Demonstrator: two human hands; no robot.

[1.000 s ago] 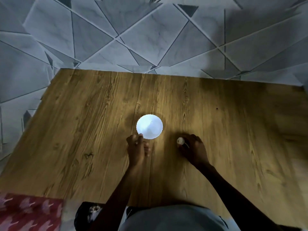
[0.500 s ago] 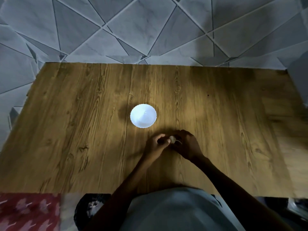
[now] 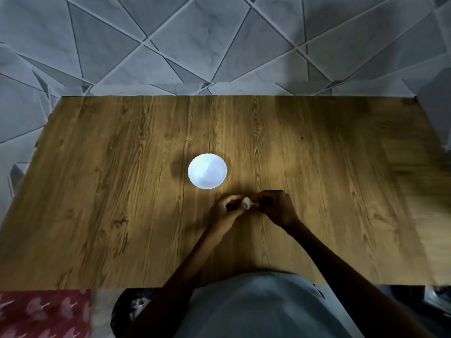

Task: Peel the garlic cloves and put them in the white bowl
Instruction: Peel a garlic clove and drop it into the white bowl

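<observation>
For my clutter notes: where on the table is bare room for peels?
Bare table left of the bowl, behind it to the far edge, and right of the right hand. Crowded only where the left hand and right hand hold the garlic, close by the bowl.

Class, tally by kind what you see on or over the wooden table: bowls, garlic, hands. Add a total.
white bowl: 1
garlic: 1
hands: 2 (left hand, right hand)
Total: 4
</observation>
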